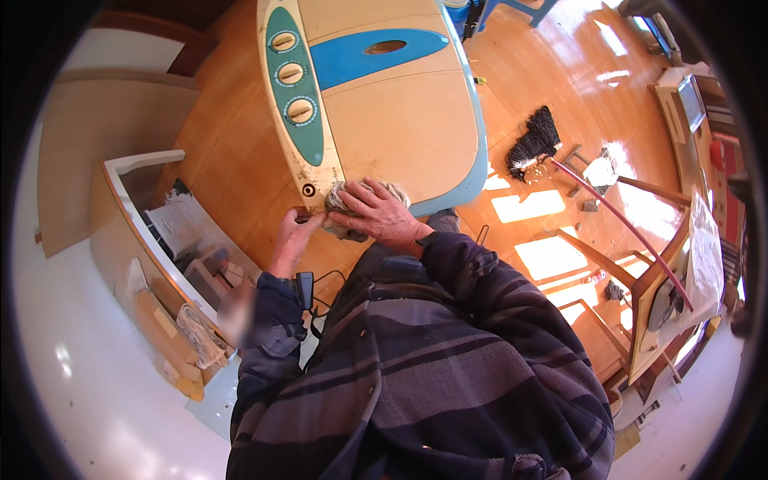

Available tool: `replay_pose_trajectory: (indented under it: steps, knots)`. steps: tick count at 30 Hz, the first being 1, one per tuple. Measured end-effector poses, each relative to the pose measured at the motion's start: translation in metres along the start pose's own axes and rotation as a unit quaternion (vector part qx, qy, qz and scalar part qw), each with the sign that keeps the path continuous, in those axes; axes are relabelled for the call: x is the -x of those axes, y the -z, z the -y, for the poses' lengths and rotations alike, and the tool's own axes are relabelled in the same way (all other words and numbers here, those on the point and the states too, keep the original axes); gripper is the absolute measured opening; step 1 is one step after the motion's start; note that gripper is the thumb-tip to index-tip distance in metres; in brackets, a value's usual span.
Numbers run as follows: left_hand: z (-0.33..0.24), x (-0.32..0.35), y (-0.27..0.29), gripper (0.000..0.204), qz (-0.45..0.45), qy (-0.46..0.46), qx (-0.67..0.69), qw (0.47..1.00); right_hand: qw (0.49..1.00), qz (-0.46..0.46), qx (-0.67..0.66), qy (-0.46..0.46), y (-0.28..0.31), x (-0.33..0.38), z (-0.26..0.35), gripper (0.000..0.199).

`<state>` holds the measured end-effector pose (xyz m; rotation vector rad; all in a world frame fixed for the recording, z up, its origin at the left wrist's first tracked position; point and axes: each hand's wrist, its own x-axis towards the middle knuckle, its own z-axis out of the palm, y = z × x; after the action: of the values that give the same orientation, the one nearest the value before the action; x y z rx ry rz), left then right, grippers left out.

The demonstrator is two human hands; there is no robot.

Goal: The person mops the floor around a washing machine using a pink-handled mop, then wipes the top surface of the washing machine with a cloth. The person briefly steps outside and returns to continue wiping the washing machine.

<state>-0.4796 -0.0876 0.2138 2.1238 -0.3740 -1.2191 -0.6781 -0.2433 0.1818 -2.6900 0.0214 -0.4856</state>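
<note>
A cream twin-tub washing machine (400,132) with a blue rim stands in front of me, its green control panel (300,76) with three knobs along the left side. My right hand (380,214) is bent over a bunched grey-white rag (398,192) and presses it on the machine's near left corner. Just left of it, my left hand (294,238) has its fingertips drawn together at the same corner, by a small dark round fitting (309,190). What lies between the left fingertips is hidden. Dark smudges mark the panel's near end.
On the tiled floor to the right lies a mop with black strands (534,144); its red handle (620,228) leans on a wooden table (644,336). An open cabinet (144,240) with odds and ends stands at the left. A blue stool (532,10) is at the far edge.
</note>
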Motion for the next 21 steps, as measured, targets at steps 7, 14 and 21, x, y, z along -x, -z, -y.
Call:
replay_pose_trajectory:
  steps: [7,14,21]
  knots:
    - [0.0,0.004,0.002,0.048,-0.004,-0.03,-0.032,0.999,0.986,-0.042,0.108,-0.116,0.057,0.095,-0.061,0.052]
    - [0.002,0.026,-0.001,0.049,-0.134,-0.038,-0.049,0.989,0.653,-0.284,-0.329,-0.62,0.046,0.211,-0.181,0.025]
    - [-0.077,0.066,-0.081,0.037,-0.152,-0.07,-0.092,0.982,0.73,0.015,-0.263,-0.63,0.073,0.42,-0.186,0.042]
